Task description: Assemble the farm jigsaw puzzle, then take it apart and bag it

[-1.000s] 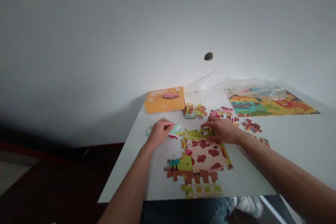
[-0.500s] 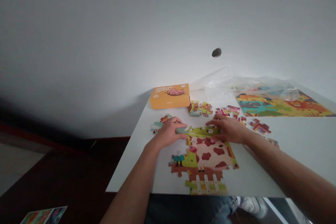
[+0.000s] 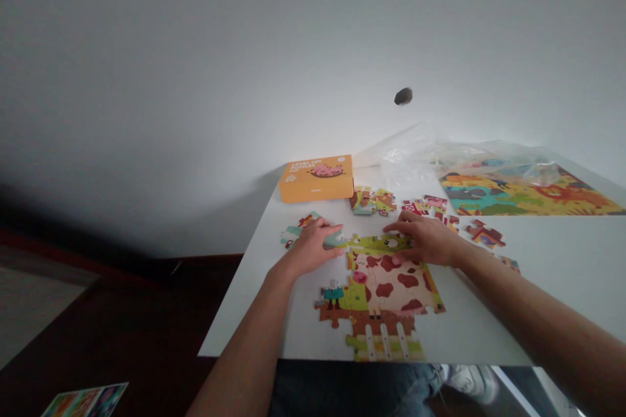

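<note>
At lower left of the frame, a colourful printed sheet (image 3: 85, 401) lies on the dark floor (image 3: 141, 319). The left edge of the white worktop (image 3: 244, 313) runs through the centre-left. On it, left of centre, pale pieces (image 3: 290, 234) with small printed motifs lie just beside the left hand (image 3: 319, 249). The left grip is closed on a pale green piece (image 3: 333, 239), thumb on the near side and fingers on the far side. The piece sits at the upper left corner of the cow puzzle (image 3: 391, 283); whether the two interlock cannot be determined.

Above the left hand, an orange box (image 3: 315, 189) stands near the wall, its top lettered "LEVEL UP! PUZZLES". The cow puzzle occupies the lower centre, partly assembled, with an uneven outline and a fence section at its near end. Beyond it, a group of farm-print pieces (image 3: 374, 201) lies just beside the box.

Right of centre, the right hand (image 3: 424, 238) rests on the puzzle's upper part; its grip is released, with thumb and forefinger spread apart. Red-printed pieces (image 3: 423, 206) lie beyond it. Further right is a house-print piece (image 3: 484, 233). At right, clear plastic (image 3: 411, 163) partly covers an animal picture (image 3: 533, 199).
</note>
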A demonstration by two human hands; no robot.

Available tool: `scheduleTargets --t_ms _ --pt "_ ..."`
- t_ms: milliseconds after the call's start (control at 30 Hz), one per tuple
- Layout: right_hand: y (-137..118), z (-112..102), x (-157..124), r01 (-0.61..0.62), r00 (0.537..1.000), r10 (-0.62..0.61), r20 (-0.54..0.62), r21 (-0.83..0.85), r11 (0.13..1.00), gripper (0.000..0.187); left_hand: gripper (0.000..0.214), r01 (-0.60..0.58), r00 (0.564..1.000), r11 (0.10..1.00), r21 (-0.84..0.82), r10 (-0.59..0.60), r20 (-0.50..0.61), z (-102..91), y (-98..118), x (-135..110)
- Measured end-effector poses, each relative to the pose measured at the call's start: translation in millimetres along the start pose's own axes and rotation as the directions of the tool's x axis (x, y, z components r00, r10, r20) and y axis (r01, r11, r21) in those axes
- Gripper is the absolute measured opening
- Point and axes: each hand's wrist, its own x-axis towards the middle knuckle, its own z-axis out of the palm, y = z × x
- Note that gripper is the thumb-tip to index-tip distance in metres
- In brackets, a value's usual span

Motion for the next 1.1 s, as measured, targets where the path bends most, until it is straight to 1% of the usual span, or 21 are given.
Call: scheduleTargets --t_ms 133,233,267,333,400,433,467,500,567,633,667,700,767,867,933,967,1033,1100 --pt "-0.7 0.0 -1.5 0.018 1.0 -0.018 -0.022 -0.006 1.0 0.063 0.06 0.081 0.993 0.997 0.003 -0.081 -0.085 3.1 -10.6 0.2" --pt "0.1 2.0 -1.0 0.027 0.997 -0.028 -0.067 -0.007 1.0 0.052 0.051 0.069 0.989 0.998 0.011 -0.067 -0.131 6.4 -17.8 4.9" --pt "1.0 3.0 0.4 0.024 0.994 -0.025 -0.108 -0.009 1.0 0.047 0.047 0.058 0.988 0.998 0.019 -0.054 -0.147 7.7 -19.7 6.7" --pt "4.3 5.0 6.2 0.008 0.973 -0.016 -0.232 -0.033 0.999 0.039 0.043 0.044 0.984 0.998 0.035 -0.037 -0.172 10.1 -22.8 9.8" --pt "9.0 5.8 15.7 -0.036 0.934 0.004 -0.358 -0.084 0.996 0.039 0.041 0.038 0.983 0.998 0.047 -0.029 -0.182 12.2 -25.4 11.8" --pt "11.4 5.6 21.4 -0.069 0.918 0.021 -0.396 -0.108 0.992 0.042 0.041 0.034 0.983 0.998 0.052 -0.024 -0.182 12.9 -26.5 12.4" --pt "13.7 4.9 27.5 -0.101 0.913 0.042 -0.406 -0.125 0.987 0.046 0.041 0.028 0.983 0.998 0.055 -0.017 -0.182 13.5 -27.4 12.6" --pt "15.7 3.9 33.6 -0.132 0.918 0.069 -0.392 -0.135 0.982 0.051 0.041 0.02 0.983 0.998 0.057 -0.01 -0.181 13.8 -28.0 12.6" --pt "18.7 1.5 44.4 -0.174 0.939 0.122 -0.321 -0.139 0.975 0.056 0.041 0.011 0.983 0.998 0.061 0.0 -0.184 14.0 -28.6 12.2" --pt "21.2 -0.4 51.5 -0.185 0.956 0.145 -0.255 -0.14 0.973 0.049 0.04 0.005 0.981 0.998 0.064 0.008 -0.193 14.1 -28.4 11.6" --pt "22.8 -1.2 53.1 -0.188 0.958 0.152 -0.243 -0.136 0.973 0.045 0.039 0.001 0.98 0.998 0.065 0.012 -0.199 14.3 -28.1 11.4" --pt "25.3 -1.8 53.4 -0.192 0.957 0.157 -0.246 -0.127 0.973 0.041 0.038 -0.004 0.979 0.998 0.066 0.017 -0.204 14.6 -27.8 11.2" --pt "33.2 -3.4 50.0 -0.218 0.94 0.182 -0.288 -0.098 0.971 0.04 0.038 -0.009 0.977 0.998 0.066 0.023 -0.21 15.5 -26.7 10.9" --pt "50.3 -8.0 39.0 -0.318 0.886 0.267 -0.378 -0.08 0.945 0.041 0.039 -0.013 0.974 0.998 0.062 0.026 -0.225 17.1 -23.7 11.3" --pt "58.5 -11.8 31.9 -0.391 0.857 0.32 -0.404 -0.107 0.914 0.036 0.04 -0.02 0.971 0.998 0.053 0.032 -0.236 18.3 -20.5 12.5" --pt "59.4 -13.2 29.5 -0.42 0.847 0.339 -0.41 -0.122 0.899 0.033 0.041 -0.026 0.971 0.999 0.047 0.037 -0.237 19.0 -18.7 13.3" --pt "53.6 -14.3 28.8 -0.442 0.836 0.35 -0.423 -0.139 0.886 0.031 0.04 -0.037 0.971 0.999 0.031 0.044 -0.235 20.6 -15.4 15.2" --pt "39.3 -12.1 33.5 -0.392 0.852 0.304 -0.426 -0.134 0.91 0.034 0.04 -0.05 0.971 0.999 0.017 0.052 -0.232 22.4 -13.3 16.8"
